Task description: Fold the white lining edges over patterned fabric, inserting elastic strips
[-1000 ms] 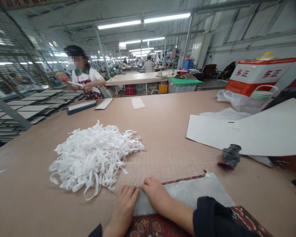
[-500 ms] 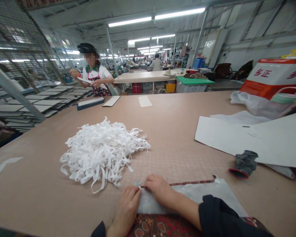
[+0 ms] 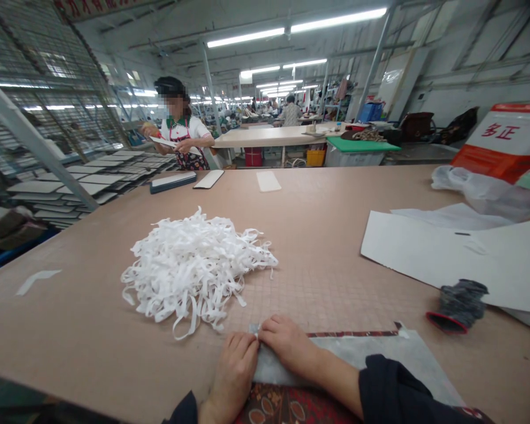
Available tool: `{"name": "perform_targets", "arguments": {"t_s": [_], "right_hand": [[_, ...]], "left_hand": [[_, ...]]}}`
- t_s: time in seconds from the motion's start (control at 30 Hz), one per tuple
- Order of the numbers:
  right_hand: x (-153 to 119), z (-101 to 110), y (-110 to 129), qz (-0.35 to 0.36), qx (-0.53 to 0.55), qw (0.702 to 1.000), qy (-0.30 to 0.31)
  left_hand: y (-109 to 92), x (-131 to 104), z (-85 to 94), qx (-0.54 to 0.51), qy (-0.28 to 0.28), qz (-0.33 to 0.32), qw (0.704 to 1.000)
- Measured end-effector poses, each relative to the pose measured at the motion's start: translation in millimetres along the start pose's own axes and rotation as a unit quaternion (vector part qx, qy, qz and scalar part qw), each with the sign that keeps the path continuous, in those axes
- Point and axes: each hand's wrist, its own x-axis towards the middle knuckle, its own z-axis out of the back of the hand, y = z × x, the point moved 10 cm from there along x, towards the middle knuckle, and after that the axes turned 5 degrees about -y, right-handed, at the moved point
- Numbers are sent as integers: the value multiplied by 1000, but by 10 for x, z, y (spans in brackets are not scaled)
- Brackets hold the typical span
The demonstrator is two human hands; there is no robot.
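A pale grey-backed fabric piece (image 3: 335, 359) lies at the table's front, with a narrow brown-red patterned edge (image 3: 353, 334) folded over along its far side. My left hand (image 3: 235, 365) pinches its far left corner, fingers bent. Close beside it, nearly touching, my right hand (image 3: 289, 343) is closed on the same folded edge, fingertips down. What sits exactly under the fingertips is hidden. Nearest me, brown-red patterned fabric (image 3: 291, 403) shows its printed side. Beyond my hands rests a loose heap of white strips (image 3: 203, 265).
A dark grey knitted cuff with a red rim (image 3: 459, 306) lies at right, near large white sheets (image 3: 446, 253). Far right stands a red-and-white container (image 3: 503, 141) beside a plastic bag (image 3: 463, 185). Across the table, a co-worker (image 3: 183, 135) holds a white panel.
The view has swung slightly left, so the scene sits further right. My right hand has drawn closer to my left at the corner. The co-worker still holds the panel.
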Motion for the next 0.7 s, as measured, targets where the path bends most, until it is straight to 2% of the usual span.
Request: {"name": "perform_targets", "arguments": {"t_s": [0.1,0.17,0.37,0.47,0.6,0.7], "right_hand": [[57,-34,-128,-64,25,998,-11],[66,-47,-132,-75,6,997,-20],[-13,58,188,46,-104,994,-9],[-59,133,213,57,-137,989,-5],[-239,201,88,25,-165,986,10],[-550,294,-151,-23,-180,983,31]], "left_hand": [[13,4,-8,3,2,7,1000],[4,22,-5,2,3,6,1000],[-6,19,-3,10,-10,-45,999],[7,-5,-73,27,-22,-96,995],[8,44,-82,6,-17,-90,996],[-29,97,-50,10,4,-76,997]]}}
